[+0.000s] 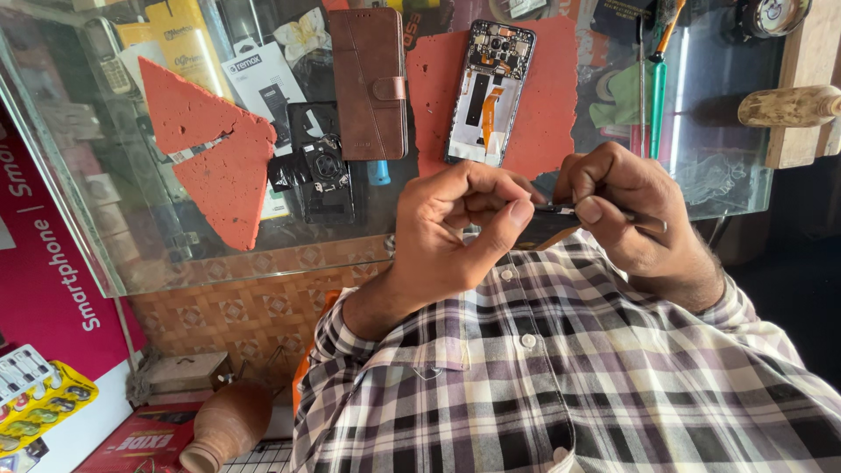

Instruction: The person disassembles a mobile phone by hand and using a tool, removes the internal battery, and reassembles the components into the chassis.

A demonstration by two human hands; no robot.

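My left hand and my right hand meet close to my chest, above my checked shirt. The right hand grips a thin dark metal tool, which looks like tweezers; its tip points left. The left hand's thumb and fingers pinch at a small dark part at the tool's tip; the part is too small to make out. Beyond the hands, an opened phone with its back off lies on a red foam mat on the glass counter.
A brown wallet case, a black phone back part and red foam pieces lie on the counter. Green and orange screwdrivers lie at the right beside a wooden block. A clay pot stands below.
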